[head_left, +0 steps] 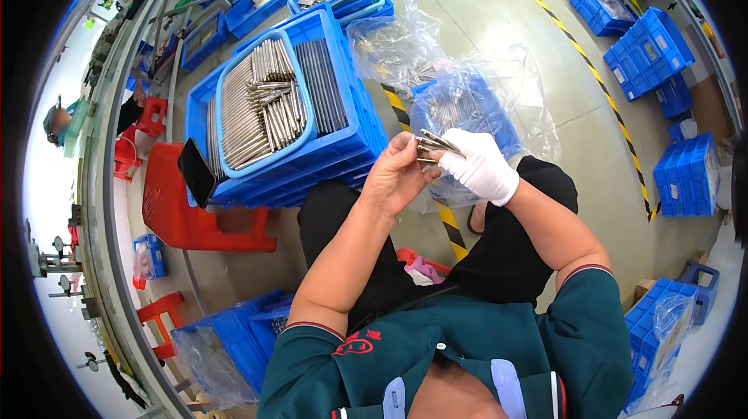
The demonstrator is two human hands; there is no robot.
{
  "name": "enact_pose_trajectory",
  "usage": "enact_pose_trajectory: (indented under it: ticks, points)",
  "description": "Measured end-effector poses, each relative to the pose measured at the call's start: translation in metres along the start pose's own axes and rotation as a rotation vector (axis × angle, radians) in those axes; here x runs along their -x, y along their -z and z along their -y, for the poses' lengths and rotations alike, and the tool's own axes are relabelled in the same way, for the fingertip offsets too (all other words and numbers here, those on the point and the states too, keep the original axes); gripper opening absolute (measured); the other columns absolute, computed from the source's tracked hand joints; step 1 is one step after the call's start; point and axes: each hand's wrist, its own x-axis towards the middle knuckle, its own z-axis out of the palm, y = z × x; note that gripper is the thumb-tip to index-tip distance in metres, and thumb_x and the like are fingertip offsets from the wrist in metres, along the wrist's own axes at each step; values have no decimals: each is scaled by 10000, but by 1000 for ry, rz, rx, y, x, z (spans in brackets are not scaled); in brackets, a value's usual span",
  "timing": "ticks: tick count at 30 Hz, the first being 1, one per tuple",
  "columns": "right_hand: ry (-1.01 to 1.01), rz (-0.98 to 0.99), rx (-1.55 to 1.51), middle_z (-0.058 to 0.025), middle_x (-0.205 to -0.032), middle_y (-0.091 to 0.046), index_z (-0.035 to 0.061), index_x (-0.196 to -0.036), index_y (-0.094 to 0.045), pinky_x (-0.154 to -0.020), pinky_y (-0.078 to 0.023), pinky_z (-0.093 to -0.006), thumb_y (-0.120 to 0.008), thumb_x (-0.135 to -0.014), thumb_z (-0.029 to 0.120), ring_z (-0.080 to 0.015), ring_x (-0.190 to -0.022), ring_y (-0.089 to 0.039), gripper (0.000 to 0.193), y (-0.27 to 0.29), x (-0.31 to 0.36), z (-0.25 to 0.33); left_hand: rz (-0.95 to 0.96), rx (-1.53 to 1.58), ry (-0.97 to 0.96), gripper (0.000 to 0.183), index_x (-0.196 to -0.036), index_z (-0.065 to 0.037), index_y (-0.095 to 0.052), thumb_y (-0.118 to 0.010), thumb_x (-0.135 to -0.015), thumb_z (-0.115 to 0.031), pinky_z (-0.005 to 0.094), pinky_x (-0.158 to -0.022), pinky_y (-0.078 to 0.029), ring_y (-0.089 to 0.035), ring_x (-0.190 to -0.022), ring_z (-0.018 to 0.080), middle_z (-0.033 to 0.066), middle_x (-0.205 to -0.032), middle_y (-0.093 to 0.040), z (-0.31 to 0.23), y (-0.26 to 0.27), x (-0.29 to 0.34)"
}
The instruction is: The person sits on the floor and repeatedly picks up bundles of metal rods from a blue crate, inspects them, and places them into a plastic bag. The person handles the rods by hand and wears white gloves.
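Your left hand (397,177) and gloved right hand (481,166) both clenching metal rods (431,146) above lap, bunching ends even; blue tray (234,76) of rods waiting nearby

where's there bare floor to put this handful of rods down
Bare floor lies between the bagged crate and the striped tape line. It is crowded left of the hands: the stacked crates with the tray of rods and the red stool.
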Motion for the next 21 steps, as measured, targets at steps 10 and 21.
enact_pose_trajectory:
  ticks: [10, 21]
  points:
    - [-115, 101, 2, -117, -690, -525, 8, -878, -587, -597, -410, -329, -617, -846, 214, -189, -627, -488, 210, 7, -8, -10, -208, -714, -351, 129, -941, -10, -629, -656, -860, -107, 237, -705, -429, -578, -750, 98, 41, -830, -644, -9, -13, 3]
    - [-163, 212, 18, -112, -637, -497, 4, -819, -567, -571, -392, -325, -588, -863, 280, -201, -585, -474, 281, 18, -7, -5, -228, -634, -349, 159, -907, 3, -645, -670, -853, -145, 234, -696, -407, -517, -720, 90, 35, -797, -629, -13, -11, 3]
